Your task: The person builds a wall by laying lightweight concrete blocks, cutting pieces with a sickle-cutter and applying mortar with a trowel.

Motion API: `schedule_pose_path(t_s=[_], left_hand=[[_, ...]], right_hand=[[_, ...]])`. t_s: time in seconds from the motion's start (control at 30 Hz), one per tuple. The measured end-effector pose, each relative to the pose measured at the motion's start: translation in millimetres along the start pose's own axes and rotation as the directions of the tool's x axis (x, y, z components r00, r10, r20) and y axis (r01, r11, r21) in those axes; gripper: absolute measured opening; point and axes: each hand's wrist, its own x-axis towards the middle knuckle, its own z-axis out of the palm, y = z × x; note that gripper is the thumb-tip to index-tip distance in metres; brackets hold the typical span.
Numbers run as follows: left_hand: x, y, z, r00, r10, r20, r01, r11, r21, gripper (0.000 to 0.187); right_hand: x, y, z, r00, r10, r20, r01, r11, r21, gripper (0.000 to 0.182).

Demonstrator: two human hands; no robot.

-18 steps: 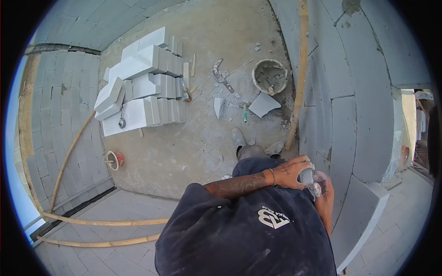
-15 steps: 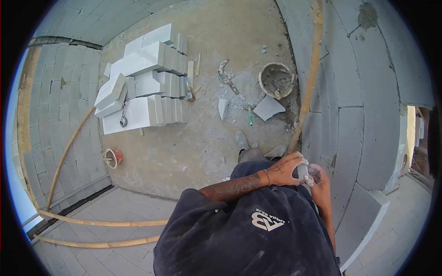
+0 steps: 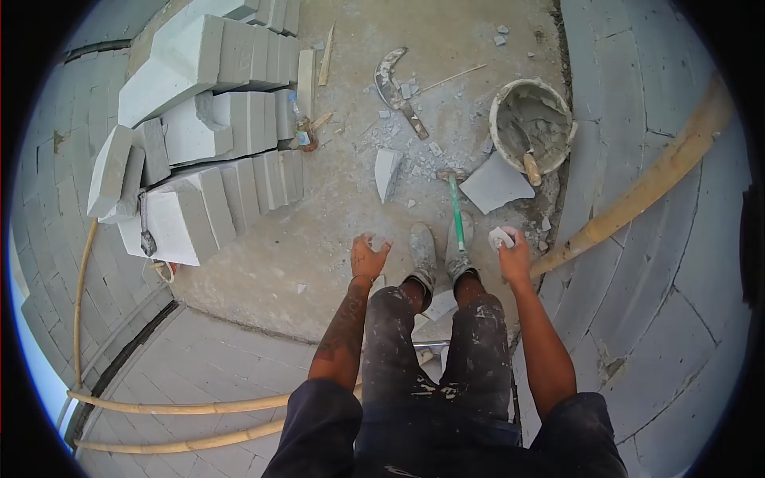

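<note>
While the right hand (image 3: 514, 256) grips a small white lump (image 3: 500, 237) above the green-handled hammer (image 3: 455, 209), the left hand (image 3: 367, 256) hangs with fingers spread and empty; beyond, a bucket (image 3: 502, 111) holds grey mortar and a trowel (image 3: 526, 156).

bright, even daylight with soft shadows, sharp focus, and strong fisheye bending inside a black round border.
</note>
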Motion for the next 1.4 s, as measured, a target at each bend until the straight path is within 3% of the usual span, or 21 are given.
schedule_pose_path(t_s=[0.1,0.2,0.3,0.37,0.43,0.5,0.57,0.6,0.67,0.73,0.8,0.83,0.9,0.93,0.97,1.0,1.03,1.1,1.23,1.33,1.4], left_hand=[[92,-46,32,0.998,-0.014,-0.055,0.024,0.982,0.188,0.066],[169,-25,59,1.000,0.011,-0.009,-0.008,0.978,0.209,0.086],[231,-28,110,0.969,0.227,-0.102,-0.194,0.945,0.263,0.089],[262,-24,131,0.963,0.270,-0.005,-0.249,0.895,0.371,0.090],[279,-28,137,0.985,0.138,0.107,-0.170,0.899,0.404,0.085],[275,-24,125,0.998,-0.048,0.042,0.035,0.966,0.257,0.079],[289,-54,127,0.983,-0.095,-0.159,0.121,0.979,0.165,0.076],[300,-69,125,0.911,-0.353,-0.215,0.330,0.934,-0.133,0.076],[307,-56,100,0.699,-0.706,-0.112,0.503,0.597,-0.625,0.082],[326,-84,91,0.714,-0.697,0.056,0.534,0.491,-0.689,0.086],[337,-106,70,0.704,-0.603,0.375,0.657,0.354,-0.666,0.093],[339,-115,66,0.716,-0.593,0.369,0.644,0.356,-0.678,0.093],[347,-130,64,0.791,-0.576,0.206,0.610,0.715,-0.343,0.090],[339,-128,59,0.803,-0.557,0.211,0.595,0.725,-0.348,0.090],[326,-134,59,0.994,-0.113,-0.012,0.111,0.986,-0.121,0.093],[319,-133,58,0.902,0.417,-0.110,-0.391,0.898,0.201,0.096],[320,-137,64,0.887,0.442,-0.133,-0.414,0.889,0.195,0.096],[326,-148,76,0.812,0.578,-0.081,-0.516,0.777,0.361,0.093],[336,-132,65,0.893,0.416,-0.174,-0.403,0.909,0.105,0.089],[340,-140,34,0.938,0.346,-0.021,-0.346,0.938,0.032,0.086],[339,-136,16,0.930,0.305,0.204,-0.257,0.938,-0.233,0.084]], right_hand=[[74,55,46,0.978,-0.209,0.015,0.206,0.945,-0.256,0.040],[108,52,88,0.960,-0.268,-0.081,0.186,0.828,-0.529,0.048],[131,67,135,0.998,0.001,0.064,0.036,0.821,-0.570,0.050],[140,79,163,0.785,0.499,0.368,-0.434,0.866,-0.248,0.042],[137,79,179,0.778,0.496,0.386,-0.521,0.852,-0.044,0.028],[135,89,185,0.879,0.396,0.264,-0.325,0.905,-0.275,0.029],[127,77,176,0.942,0.267,0.202,-0.220,0.948,-0.228,0.022],[127,63,173,0.953,0.253,0.169,-0.222,0.958,-0.184,0.024],[147,54,175,0.966,0.216,0.142,-0.197,0.970,-0.140,0.026],[191,61,180,0.985,-0.168,-0.028,0.161,0.971,-0.178,0.030],[238,65,199,0.952,-0.289,-0.099,0.241,0.911,-0.335,0.032],[257,63,206,0.912,-0.387,-0.134,0.277,0.824,-0.494,0.035],[283,46,224,0.911,-0.366,-0.193,0.170,0.758,-0.630,0.040],[285,38,231,0.909,-0.325,-0.259,0.026,0.667,-0.744,0.044],[282,33,238,0.902,-0.334,-0.274,0.018,0.662,-0.749,0.044],[281,24,248,0.826,-0.484,-0.289,0.072,0.600,-0.797,0.048],[283,12,257,0.724,-0.625,-0.292,0.116,0.528,-0.841,0.051],[295,0,282,0.651,-0.756,-0.069,0.517,0.508,-0.689,0.055],[334,2,331,0.651,-0.758,-0.043,0.490,0.463,-0.739,0.051],[336,-11,347,0.710,-0.704,-0.026,0.516,0.544,-0.662,0.045],[328,-24,341,0.838,-0.545,-0.046,0.391,0.655,-0.647,0.042]])
